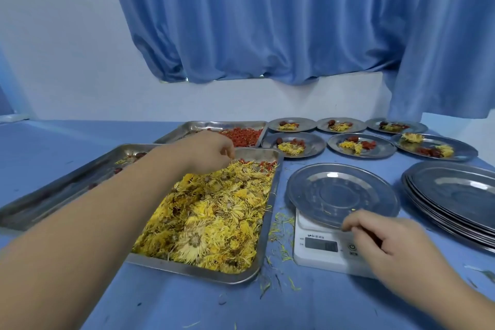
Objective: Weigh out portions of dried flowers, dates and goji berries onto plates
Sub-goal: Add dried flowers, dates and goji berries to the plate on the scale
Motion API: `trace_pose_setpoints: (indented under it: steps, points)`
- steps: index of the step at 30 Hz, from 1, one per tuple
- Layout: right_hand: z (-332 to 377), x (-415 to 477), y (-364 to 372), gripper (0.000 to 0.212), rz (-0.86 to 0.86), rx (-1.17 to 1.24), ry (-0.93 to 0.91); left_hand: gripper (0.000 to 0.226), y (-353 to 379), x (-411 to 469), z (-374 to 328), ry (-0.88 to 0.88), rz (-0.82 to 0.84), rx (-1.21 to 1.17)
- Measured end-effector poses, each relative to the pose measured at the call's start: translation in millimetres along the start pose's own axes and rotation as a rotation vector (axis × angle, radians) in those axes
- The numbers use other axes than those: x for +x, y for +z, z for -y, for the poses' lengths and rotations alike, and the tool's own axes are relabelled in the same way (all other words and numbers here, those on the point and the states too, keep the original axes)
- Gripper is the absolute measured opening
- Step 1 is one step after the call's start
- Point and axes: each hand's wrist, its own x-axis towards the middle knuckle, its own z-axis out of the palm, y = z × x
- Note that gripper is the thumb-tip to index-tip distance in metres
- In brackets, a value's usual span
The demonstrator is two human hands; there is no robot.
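Reaching over the tray [192, 269] of dried flowers [214, 217], left hand [211, 151] curls its fingers at the far end beside the goji berries [263, 165]; whether it has pinched anything, can't tell. Plate [342, 190] sits on the scale [321, 249], right hand [380, 236] curled at its near rim, grip unclear. Filled plates [293, 143] line up behind.

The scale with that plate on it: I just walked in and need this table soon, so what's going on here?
A person is portioning by hand. The left hand reaches to the far end of the tray of dried flowers, fingers curled by the red berries there. The right hand is at the near rim of the almost bare plate on the scale. Six filled plates sit behind, and a stack of empty plates stands to the right.
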Motion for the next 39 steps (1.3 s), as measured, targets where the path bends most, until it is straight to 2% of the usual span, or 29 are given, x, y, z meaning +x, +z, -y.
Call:
trace_pose_setpoints:
  steps: [8,15,20,24,28,33,39]
  points:
    - [-1.8,1.7,-5.7,0.021,0.045,0.002,-0.034,0.043,43.1,35.0,-19.2,0.067,0.057,0.055]
    - [-6.1,2.6,-6.5,0.017,0.063,0.002,-0.059,0.039,52.3,59.3,-28.6,0.028,0.168,0.091]
    - [-9.2,3.5,-7.4,0.016,0.072,0.004,-0.084,0.027,48.2,64.2,-20.0,-0.010,0.152,0.048]
    - [-9.8,3.5,-9.6,0.015,0.085,0.004,-0.098,0.014,35.2,61.3,-11.6,-0.037,0.071,-0.117]
    - [-11.3,4.3,-10.4,0.016,0.086,0.006,-0.078,0.012,18.8,53.4,-5.3,-0.112,0.013,-0.446]
    - [-11.7,3.7,-11.1,0.017,0.083,0.024,-0.051,0.024,4.4,39.0,-4.3,-0.148,0.134,-0.830]
    - [-12.7,3.3,-10.5,0.019,0.076,0.054,-0.033,0.024,-1.2,21.6,-9.9,-0.144,0.178,-0.973]
